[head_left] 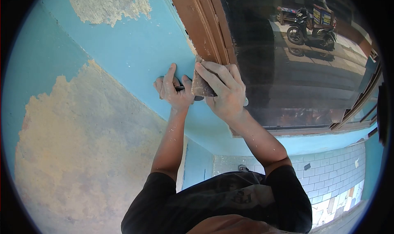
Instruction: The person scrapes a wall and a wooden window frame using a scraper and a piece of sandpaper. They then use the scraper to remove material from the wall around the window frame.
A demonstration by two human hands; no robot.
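My right hand (pixel 225 88) is closed on a putty knife (pixel 204 83) with a broad, stained blade, fingers pressed along the flat of it. The blade's upper corner lies right at the lower edge of the brown wooden window frame (pixel 207 33), where the frame borders the blue wall (pixel 135 57). My left hand (pixel 174 89) is beside it, close to the wall, with its index finger stretched upward. Its other fingers curl around a dark tool handle (pixel 179 88), mostly hidden by the hand. Pale dust covers both hands.
Large patches of bare plaster (pixel 90 127) show where paint is gone, with another patch (pixel 108 6) higher up. Right of the frame is dark window glass (pixel 287 90) reflecting a motorbike. Pale paving (pixel 328 172) lies below, along the wall.
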